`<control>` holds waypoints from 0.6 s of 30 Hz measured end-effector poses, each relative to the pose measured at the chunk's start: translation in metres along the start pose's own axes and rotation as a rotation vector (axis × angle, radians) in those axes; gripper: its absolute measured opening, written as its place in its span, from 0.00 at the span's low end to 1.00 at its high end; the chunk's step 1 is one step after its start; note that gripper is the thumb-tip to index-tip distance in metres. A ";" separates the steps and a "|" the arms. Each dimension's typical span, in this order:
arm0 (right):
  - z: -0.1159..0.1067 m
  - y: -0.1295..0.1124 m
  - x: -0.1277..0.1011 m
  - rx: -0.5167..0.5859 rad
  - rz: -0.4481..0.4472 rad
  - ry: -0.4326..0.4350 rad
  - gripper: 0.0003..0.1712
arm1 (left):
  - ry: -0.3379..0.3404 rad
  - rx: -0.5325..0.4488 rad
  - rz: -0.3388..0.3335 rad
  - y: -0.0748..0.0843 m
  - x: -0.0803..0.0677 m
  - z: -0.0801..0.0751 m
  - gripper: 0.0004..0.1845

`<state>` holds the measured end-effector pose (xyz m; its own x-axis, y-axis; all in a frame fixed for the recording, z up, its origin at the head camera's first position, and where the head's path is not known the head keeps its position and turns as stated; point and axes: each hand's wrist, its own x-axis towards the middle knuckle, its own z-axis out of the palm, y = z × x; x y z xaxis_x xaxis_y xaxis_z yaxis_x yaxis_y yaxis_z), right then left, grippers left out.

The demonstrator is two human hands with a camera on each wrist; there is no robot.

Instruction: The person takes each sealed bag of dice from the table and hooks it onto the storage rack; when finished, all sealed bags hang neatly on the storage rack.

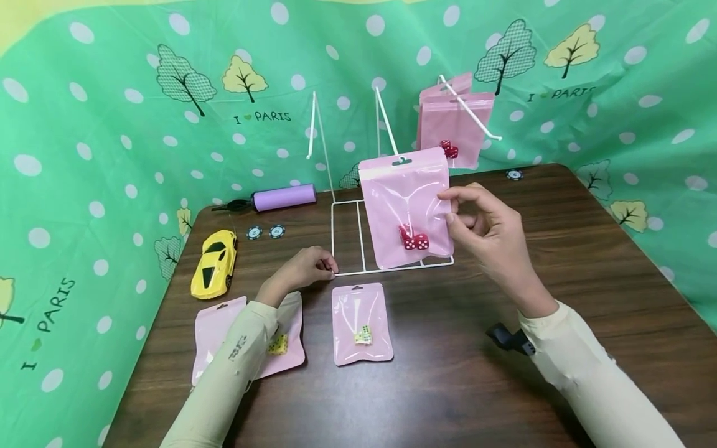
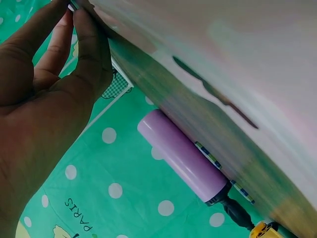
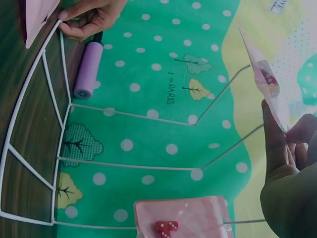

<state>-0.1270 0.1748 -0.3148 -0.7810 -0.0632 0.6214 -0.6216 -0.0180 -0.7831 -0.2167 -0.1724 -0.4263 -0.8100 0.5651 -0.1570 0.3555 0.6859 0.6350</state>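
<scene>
My right hand (image 1: 488, 227) pinches the right edge of a pink zip pouch (image 1: 386, 205) between thumb and fingers. Red dice (image 1: 416, 241) show through its lower part. The pouch's hang slot is right at the tip of the middle arm (image 1: 386, 121) of a white wire display rack (image 1: 333, 236). With fingertips at the near left corner of the rack's base, my left hand (image 1: 305, 267) grips the wire. From the right wrist view, the held pouch (image 3: 265, 74) is seen nearly edge-on, above the right hand (image 3: 290, 153). Another pink pouch (image 1: 455, 121) with red dice hangs on the rack's right arm.
A pink pouch (image 1: 350, 305) with pale yellow dice lies before the rack. Left of it, pouches (image 1: 215, 323) lie partly under my left sleeve. A yellow toy car (image 1: 215, 264), a purple hand pump (image 1: 285, 197) and poker chips (image 1: 277, 231) occupy the left side; another chip (image 1: 514, 175) lies back right.
</scene>
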 end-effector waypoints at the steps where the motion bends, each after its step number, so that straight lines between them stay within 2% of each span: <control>1: 0.001 0.000 0.001 -0.004 0.009 0.002 0.18 | 0.001 -0.004 0.001 0.001 0.000 0.000 0.01; 9: 0.004 0.005 0.007 0.010 0.098 0.042 0.18 | 0.008 -0.010 -0.015 0.003 0.001 0.001 0.02; 18: 0.012 0.025 0.026 0.000 0.184 0.073 0.17 | 0.004 -0.013 -0.022 0.003 -0.001 0.002 0.03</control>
<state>-0.1621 0.1607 -0.3182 -0.8837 0.0068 0.4680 -0.4680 -0.0127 -0.8836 -0.2137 -0.1700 -0.4253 -0.8195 0.5479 -0.1679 0.3313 0.6920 0.6414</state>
